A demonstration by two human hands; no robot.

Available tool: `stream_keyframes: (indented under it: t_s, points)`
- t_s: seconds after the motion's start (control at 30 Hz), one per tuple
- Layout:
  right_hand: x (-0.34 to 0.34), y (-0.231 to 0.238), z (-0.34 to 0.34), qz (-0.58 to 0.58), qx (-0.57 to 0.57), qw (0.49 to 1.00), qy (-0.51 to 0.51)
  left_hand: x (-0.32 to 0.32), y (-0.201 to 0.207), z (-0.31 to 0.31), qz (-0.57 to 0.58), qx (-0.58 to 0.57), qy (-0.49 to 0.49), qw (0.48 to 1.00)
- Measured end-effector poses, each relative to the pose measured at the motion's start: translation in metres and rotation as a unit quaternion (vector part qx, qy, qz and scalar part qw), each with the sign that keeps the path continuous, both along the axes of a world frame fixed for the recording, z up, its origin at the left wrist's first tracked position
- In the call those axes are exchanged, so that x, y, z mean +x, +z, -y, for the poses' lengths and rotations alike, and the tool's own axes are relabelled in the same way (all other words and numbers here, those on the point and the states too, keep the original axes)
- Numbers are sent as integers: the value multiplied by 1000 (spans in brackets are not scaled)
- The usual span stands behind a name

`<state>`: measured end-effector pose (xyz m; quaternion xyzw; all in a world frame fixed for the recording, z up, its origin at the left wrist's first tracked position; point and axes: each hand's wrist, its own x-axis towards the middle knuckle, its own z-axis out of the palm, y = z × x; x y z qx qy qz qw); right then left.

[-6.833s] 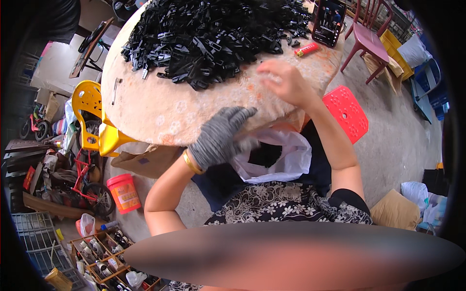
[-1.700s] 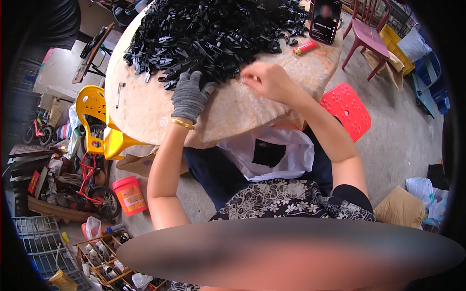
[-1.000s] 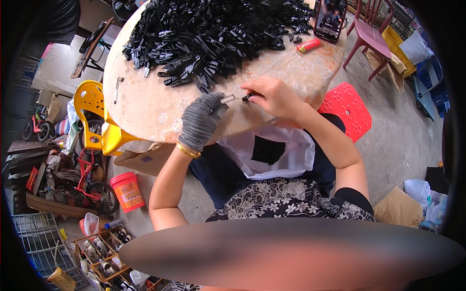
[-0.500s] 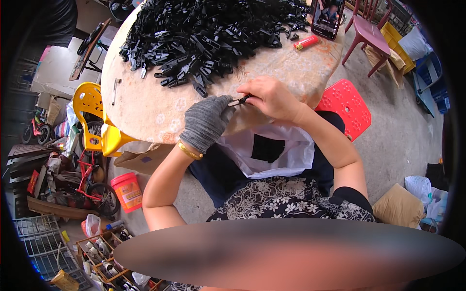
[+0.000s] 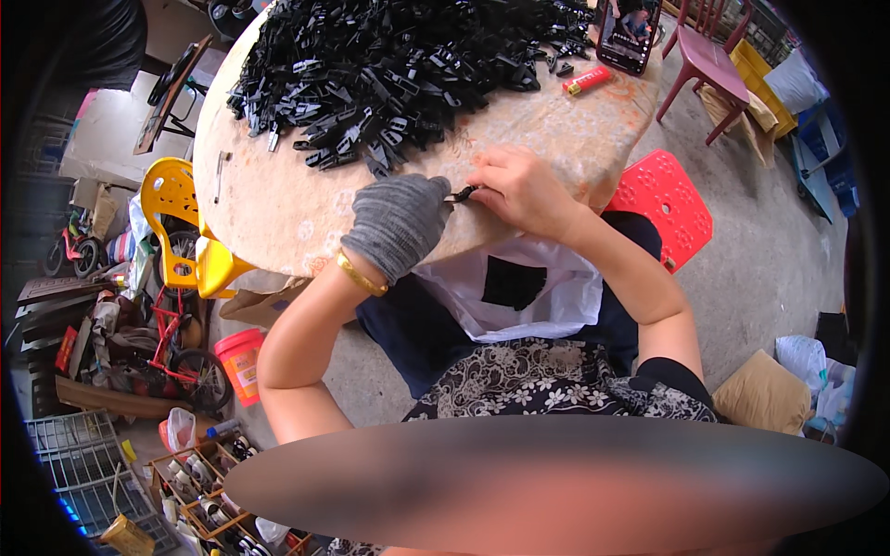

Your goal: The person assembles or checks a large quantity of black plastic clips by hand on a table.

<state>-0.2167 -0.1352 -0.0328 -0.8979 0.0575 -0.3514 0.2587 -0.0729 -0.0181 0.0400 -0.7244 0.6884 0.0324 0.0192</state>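
Between my hands, just above the table's near edge, is a small black plastic part [image 5: 464, 194]. My right hand [image 5: 521, 190] is bare and pinches its right end between thumb and fingers. My left hand [image 5: 397, 222], in a grey knitted glove with a gold bangle at the wrist, is closed at the part's left end. A thin pale sliver shows by the gloved fingertips; what that hand grips is mostly hidden. Beyond my hands, a large heap of similar black plastic parts [image 5: 371, 83] covers the far side of the cloth-covered table [image 5: 278, 208].
In my lap lies an open white plastic bag [image 5: 556, 296] with something black inside. A phone [image 5: 628, 35] stands at the table's far right, near a red cylinder [image 5: 586, 81]. Around the table are a red stool [image 5: 663, 208], a yellow chair [image 5: 171, 218] and a red bucket [image 5: 241, 363].
My gloved left hand has shifted slightly right and turned further over the part, and less of the thin pale piece shows. My right hand keeps its pinch nearly in place.
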Motion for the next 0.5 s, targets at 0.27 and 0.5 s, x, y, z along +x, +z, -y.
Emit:
stream_keyframes:
  t_s: [0.27, 0.5]
  points:
    - [9, -4, -18, 29, -82, 995, -57, 14, -8, 29, -20, 50, -102, 993]
    - [-5, -5, -11, -17, -38, 997, -71, 0, -9, 39, 13, 44, -108, 993]
